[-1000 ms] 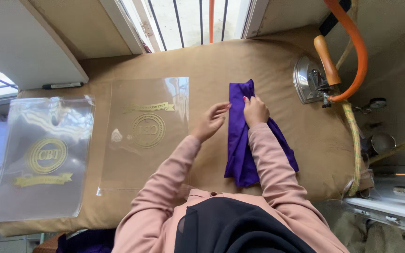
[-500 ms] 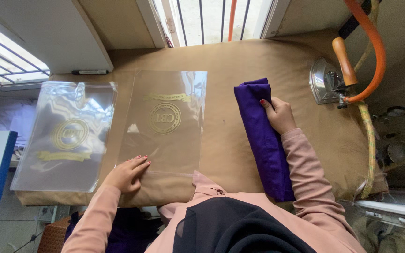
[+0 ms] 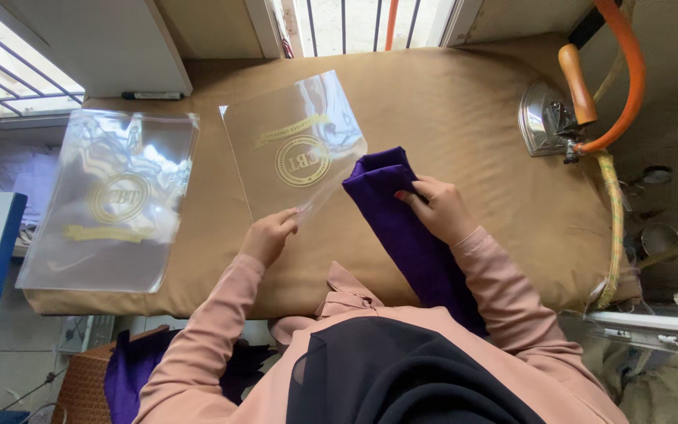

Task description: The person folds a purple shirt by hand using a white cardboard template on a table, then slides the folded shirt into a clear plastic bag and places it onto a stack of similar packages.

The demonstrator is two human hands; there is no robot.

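Tan, padded cloth-covered ironing table [image 3: 464,102] under a barred window, with a white panel at the upper left and a blue edge at the far left. On the table's right end, a grey metal steam iron with a wooden handle [image 3: 555,110] and an orange hose [image 3: 629,71] curving over it; a black marker pen [image 3: 151,96] along the back edge. At the left, a stack of clear, glossy plastic sleeves with a gold round emblem [image 3: 111,204], flat and overhanging the table edge slightly. Nearer the middle, one clear plastic bag with the same gold emblem [image 3: 292,149], lifted and tilted, pinched at its lower corner by the closed fingers of the left hand [image 3: 270,234]. Just beside its right edge, touching or overlapping the bag's side, a folded deep purple cloth, long and narrow [image 3: 402,228], lying on the table and running down toward the body. Right hand [image 3: 437,208] curled over the cloth's upper end, fingers pressed on the fold and gripping it. Whether any cloth is inside the bag: cannot tell.
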